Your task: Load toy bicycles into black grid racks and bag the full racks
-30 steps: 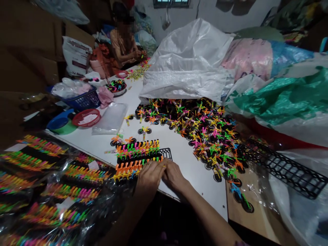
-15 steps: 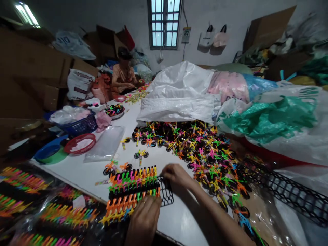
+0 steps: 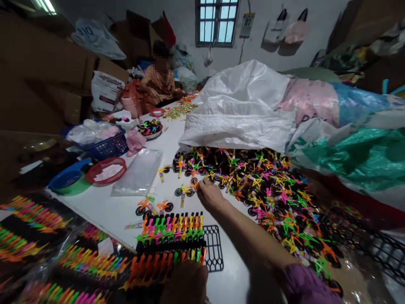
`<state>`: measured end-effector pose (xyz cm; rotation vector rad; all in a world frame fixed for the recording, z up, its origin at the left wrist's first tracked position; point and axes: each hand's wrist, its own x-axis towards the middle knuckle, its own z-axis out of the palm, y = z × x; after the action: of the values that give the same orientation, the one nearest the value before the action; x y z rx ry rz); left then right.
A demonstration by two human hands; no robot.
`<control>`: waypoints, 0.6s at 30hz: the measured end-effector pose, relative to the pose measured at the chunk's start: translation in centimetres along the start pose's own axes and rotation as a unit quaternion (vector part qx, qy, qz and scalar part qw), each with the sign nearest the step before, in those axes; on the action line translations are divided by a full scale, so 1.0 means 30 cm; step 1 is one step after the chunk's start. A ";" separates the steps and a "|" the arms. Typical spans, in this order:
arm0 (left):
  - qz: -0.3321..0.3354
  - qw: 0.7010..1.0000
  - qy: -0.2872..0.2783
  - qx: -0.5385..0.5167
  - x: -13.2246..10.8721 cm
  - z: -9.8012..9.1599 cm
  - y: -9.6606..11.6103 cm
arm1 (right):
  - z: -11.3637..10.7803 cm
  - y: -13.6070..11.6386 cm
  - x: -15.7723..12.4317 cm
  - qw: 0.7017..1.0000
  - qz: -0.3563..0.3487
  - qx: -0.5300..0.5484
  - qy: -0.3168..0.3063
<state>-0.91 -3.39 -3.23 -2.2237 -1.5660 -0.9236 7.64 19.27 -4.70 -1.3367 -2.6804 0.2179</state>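
We logged: plastic toy bicycle (image 3: 185, 191) | lay just left of right hand (image 3: 209, 195), long axis crosswise | left hand (image 3: 185, 285) farther | grasp: could not tell

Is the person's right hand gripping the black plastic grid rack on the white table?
No, the right hand reaches toward the loose pile of multicoloured plastic toy bicycles, apart from the black plastic grid rack.

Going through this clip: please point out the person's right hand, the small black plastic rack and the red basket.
right hand (image 3: 210, 195): head view, back of the hand.
black plastic rack (image 3: 213, 248): head view, central bar.
red basket (image 3: 106, 159): head view, far rim.
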 end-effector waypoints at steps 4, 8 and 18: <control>-0.002 0.999 -0.018 -0.035 0.015 -0.013 -0.006 | -0.042 0.014 -0.116 0.999 -0.010 0.031 -0.006; -0.034 0.998 -0.028 -0.045 0.023 -0.023 0.006 | -0.085 0.010 -0.079 0.999 -0.010 -0.003 -0.039; -0.024 0.995 -0.099 -0.020 0.041 -0.005 -0.009 | -0.100 0.037 -0.212 0.989 0.073 0.128 -0.015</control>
<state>-0.94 -2.47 -2.38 -2.3793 -1.7057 -0.7724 12.85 15.02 -2.35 -1.4557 -2.4732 0.5793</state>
